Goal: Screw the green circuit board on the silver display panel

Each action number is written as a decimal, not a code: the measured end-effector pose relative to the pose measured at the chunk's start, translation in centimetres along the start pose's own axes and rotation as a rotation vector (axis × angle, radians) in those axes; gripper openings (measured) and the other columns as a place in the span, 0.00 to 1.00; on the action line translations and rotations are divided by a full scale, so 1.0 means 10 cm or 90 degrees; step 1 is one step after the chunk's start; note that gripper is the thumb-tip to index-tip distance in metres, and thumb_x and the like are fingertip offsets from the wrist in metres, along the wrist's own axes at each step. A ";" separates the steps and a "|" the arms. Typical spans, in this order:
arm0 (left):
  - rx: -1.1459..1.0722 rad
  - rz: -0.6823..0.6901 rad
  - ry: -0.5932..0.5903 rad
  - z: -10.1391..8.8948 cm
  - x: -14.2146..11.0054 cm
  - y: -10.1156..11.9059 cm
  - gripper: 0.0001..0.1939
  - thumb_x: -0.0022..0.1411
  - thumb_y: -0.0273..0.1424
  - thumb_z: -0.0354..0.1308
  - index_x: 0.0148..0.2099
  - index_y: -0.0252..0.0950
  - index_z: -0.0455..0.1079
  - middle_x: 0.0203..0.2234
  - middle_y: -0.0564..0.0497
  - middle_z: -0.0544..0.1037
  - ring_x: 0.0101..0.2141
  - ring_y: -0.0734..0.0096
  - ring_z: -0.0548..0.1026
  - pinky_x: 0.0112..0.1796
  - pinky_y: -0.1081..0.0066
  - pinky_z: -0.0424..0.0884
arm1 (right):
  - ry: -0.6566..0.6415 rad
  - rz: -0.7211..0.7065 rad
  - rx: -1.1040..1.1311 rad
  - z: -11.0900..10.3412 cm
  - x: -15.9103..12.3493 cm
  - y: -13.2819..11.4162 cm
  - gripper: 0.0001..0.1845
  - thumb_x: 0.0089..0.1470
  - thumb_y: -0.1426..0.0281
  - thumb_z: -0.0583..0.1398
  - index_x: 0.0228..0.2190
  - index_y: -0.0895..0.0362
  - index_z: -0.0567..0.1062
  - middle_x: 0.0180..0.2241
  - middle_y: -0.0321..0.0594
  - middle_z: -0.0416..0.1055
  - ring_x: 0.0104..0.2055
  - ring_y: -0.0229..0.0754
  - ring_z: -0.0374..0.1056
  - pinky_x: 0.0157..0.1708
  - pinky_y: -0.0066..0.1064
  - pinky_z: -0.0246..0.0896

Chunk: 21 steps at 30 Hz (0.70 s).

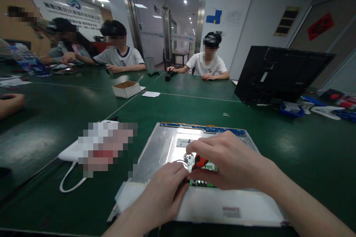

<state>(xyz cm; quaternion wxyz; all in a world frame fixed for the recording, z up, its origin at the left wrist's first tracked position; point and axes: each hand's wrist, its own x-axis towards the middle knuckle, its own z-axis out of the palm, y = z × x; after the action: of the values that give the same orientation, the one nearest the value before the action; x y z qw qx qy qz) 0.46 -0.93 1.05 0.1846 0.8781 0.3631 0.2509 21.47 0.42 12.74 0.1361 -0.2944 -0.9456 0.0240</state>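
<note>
A silver metal display panel [167, 144] lies back-up on the green table [194, 107] in front of me, with a blue strip along its far edge. A small green circuit board [200, 183] sits on it near the front. My right hand [225, 159] is curled over the board, fingers closed round a red-and-black tool [199, 161]. My left hand [164, 194] rests beside it, fingers pinched at the board's left edge, where thin wires show.
A black monitor shell [278, 74] stands at the right, with blue and white tools [294, 108] beside it. An open cardboard box [126, 89] and paper [151, 94] lie further back. Three people sit across the table. Another person's hand [11, 103] rests at far left.
</note>
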 end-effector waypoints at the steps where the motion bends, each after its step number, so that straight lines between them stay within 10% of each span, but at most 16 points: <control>1: -0.003 -0.002 -0.004 0.00 0.00 0.00 0.11 0.62 0.21 0.51 0.44 0.39 0.69 0.40 0.47 0.77 0.41 0.60 0.74 0.41 0.63 0.72 | -0.002 -0.003 0.009 -0.01 0.00 0.00 0.12 0.59 0.66 0.62 0.43 0.56 0.70 0.34 0.38 0.77 0.31 0.41 0.70 0.27 0.31 0.50; 21: -0.012 -0.004 -0.013 0.03 -0.01 -0.02 0.12 0.63 0.22 0.48 0.44 0.38 0.69 0.40 0.46 0.76 0.41 0.59 0.74 0.41 0.59 0.71 | -0.009 -0.003 0.006 -0.01 -0.01 -0.02 0.11 0.59 0.68 0.61 0.43 0.56 0.69 0.34 0.37 0.77 0.30 0.40 0.69 0.26 0.31 0.47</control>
<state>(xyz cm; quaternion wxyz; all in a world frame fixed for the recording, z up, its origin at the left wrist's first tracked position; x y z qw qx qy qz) 0.44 -0.94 0.68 0.1972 0.8777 0.3618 0.2448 21.44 0.20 12.87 0.1311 -0.2912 -0.9472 0.0301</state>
